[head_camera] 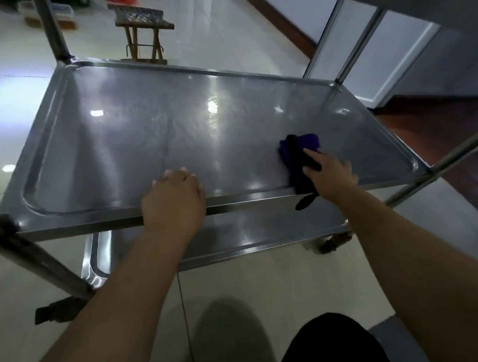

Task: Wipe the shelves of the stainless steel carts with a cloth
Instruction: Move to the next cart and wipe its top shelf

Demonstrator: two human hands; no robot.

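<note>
A stainless steel cart's middle shelf (pixel 133 125) fills the view, shiny with a raised rim. My right hand (pixel 329 172) presses a dark purple cloth (pixel 300 152) flat on the shelf near its front right part; a strip of the cloth hangs over the front rim. My left hand (pixel 174 198) rests curled over the shelf's front edge near the middle, gripping the rim. A lower shelf (pixel 263 229) shows beneath the front edge.
Cart posts stand at the back left (pixel 52 30), front left (pixel 26 249) and right (pixel 454 151). A caster wheel (pixel 331 242) sits under the right side. A small wooden folding stool (pixel 142 33) stands on the tiled floor beyond the cart. An upper shelf edge is at the top right.
</note>
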